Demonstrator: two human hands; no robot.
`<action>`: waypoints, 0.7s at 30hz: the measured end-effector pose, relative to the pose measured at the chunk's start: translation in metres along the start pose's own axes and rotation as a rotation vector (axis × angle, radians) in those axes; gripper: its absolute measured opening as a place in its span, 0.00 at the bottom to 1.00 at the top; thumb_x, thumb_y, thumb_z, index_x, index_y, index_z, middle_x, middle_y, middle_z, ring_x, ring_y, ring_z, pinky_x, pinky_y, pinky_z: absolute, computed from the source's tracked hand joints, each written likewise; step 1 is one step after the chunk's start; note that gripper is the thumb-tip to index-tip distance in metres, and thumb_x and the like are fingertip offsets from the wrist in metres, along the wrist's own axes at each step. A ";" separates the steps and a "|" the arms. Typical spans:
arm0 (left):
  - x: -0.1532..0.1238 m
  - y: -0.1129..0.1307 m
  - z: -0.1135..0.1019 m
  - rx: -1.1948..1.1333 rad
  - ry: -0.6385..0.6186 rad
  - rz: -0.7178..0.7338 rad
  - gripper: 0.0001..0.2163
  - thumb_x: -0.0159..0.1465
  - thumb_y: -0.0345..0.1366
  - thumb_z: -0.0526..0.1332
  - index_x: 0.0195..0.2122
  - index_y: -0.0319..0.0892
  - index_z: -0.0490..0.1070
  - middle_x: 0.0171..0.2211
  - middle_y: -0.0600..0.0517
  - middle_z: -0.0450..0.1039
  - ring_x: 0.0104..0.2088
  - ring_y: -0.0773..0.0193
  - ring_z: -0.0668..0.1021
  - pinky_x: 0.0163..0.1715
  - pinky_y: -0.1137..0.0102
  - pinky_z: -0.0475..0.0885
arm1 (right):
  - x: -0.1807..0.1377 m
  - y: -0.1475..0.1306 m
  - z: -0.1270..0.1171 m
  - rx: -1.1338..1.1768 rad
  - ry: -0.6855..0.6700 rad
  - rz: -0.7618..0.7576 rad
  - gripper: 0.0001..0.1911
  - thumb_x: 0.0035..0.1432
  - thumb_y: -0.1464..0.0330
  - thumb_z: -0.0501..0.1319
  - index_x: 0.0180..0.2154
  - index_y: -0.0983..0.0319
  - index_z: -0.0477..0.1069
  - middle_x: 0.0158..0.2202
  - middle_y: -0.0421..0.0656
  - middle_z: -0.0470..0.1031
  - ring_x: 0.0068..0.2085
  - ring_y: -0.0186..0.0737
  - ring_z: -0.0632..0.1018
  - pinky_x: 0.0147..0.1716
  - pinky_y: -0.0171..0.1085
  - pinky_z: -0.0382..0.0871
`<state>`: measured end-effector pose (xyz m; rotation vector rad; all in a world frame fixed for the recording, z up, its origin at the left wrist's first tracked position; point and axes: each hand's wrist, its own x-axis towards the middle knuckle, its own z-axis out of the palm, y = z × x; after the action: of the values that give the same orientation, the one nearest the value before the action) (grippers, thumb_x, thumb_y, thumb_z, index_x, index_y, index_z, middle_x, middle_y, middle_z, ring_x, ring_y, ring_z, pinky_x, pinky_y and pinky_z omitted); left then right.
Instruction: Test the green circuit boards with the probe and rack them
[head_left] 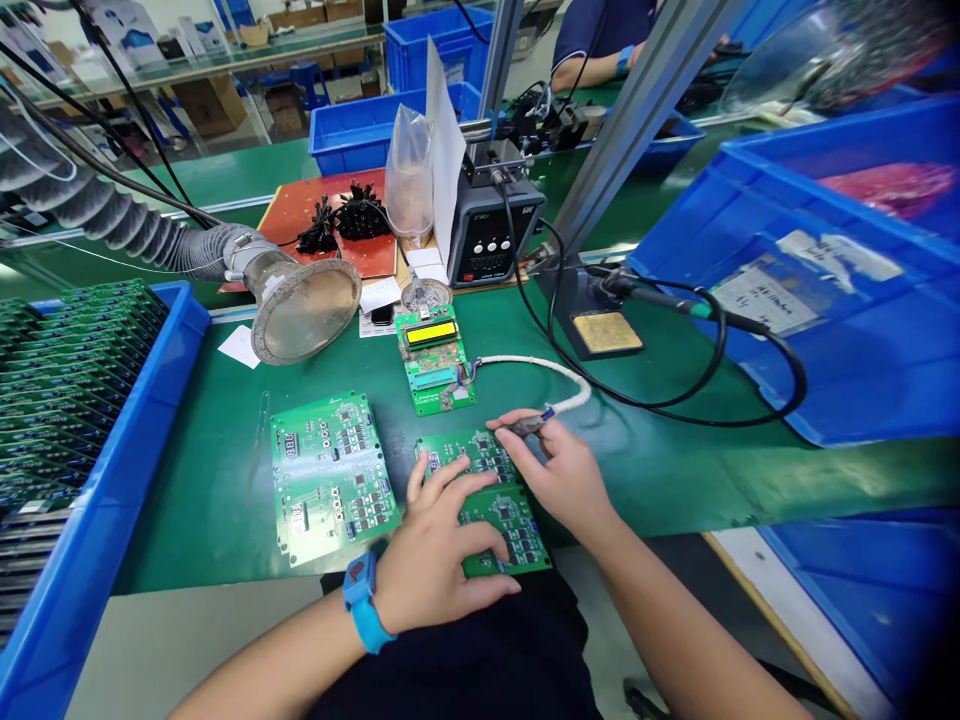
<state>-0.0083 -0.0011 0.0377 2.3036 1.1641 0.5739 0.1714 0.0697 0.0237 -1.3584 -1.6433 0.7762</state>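
My left hand (442,555) lies spread over a green circuit board (517,510) at the table's front edge, its fingers apart and covering part of it. In my right hand (566,475) a slim probe (529,424) is pinched, its front end at the board's far right corner; whether it touches is hidden. From the probe a white sleeved cable (540,362) runs to a small programmer board (435,362) with a lit yellow display and a blue-green socket. Another circuit board (334,490) lies flat on the left, showing small digit displays and chips.
At left stands a blue bin (142,440) packed with upright boards, below a fume extraction hose (307,305). Behind are a soldering station (495,235) and black cable bundles (360,212). A soldering iron stand (600,335) and large blue bin (757,240) occupy the right. Across the bench sits another person (600,40).
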 end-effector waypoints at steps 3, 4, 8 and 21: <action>0.000 0.001 -0.001 -0.003 -0.005 -0.019 0.08 0.58 0.45 0.68 0.33 0.49 0.75 0.60 0.50 0.62 0.64 0.46 0.58 0.62 0.40 0.41 | -0.009 -0.002 -0.006 0.045 0.032 0.033 0.08 0.60 0.63 0.58 0.39 0.59 0.70 0.38 0.46 0.80 0.41 0.43 0.80 0.43 0.43 0.74; 0.000 0.002 -0.002 -0.006 -0.008 -0.023 0.07 0.58 0.45 0.68 0.33 0.49 0.75 0.60 0.50 0.62 0.64 0.46 0.58 0.62 0.40 0.41 | -0.014 -0.003 -0.009 0.067 0.047 0.047 0.08 0.61 0.63 0.58 0.40 0.59 0.70 0.38 0.46 0.80 0.42 0.43 0.80 0.44 0.43 0.73; 0.001 0.003 -0.003 -0.011 -0.019 -0.026 0.08 0.58 0.44 0.68 0.33 0.49 0.75 0.61 0.49 0.61 0.64 0.45 0.58 0.62 0.40 0.41 | -0.028 -0.002 -0.017 0.115 0.049 0.101 0.09 0.61 0.62 0.59 0.41 0.58 0.70 0.39 0.46 0.79 0.42 0.44 0.79 0.45 0.44 0.73; 0.002 0.004 -0.003 -0.005 -0.033 -0.045 0.07 0.58 0.44 0.68 0.33 0.49 0.74 0.61 0.50 0.60 0.64 0.47 0.57 0.62 0.41 0.41 | -0.005 -0.005 -0.003 0.009 -0.003 0.030 0.07 0.61 0.65 0.57 0.40 0.58 0.69 0.39 0.44 0.79 0.42 0.42 0.79 0.44 0.41 0.72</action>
<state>-0.0063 -0.0011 0.0429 2.2684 1.1940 0.5195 0.1721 0.0640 0.0286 -1.3794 -1.6230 0.8021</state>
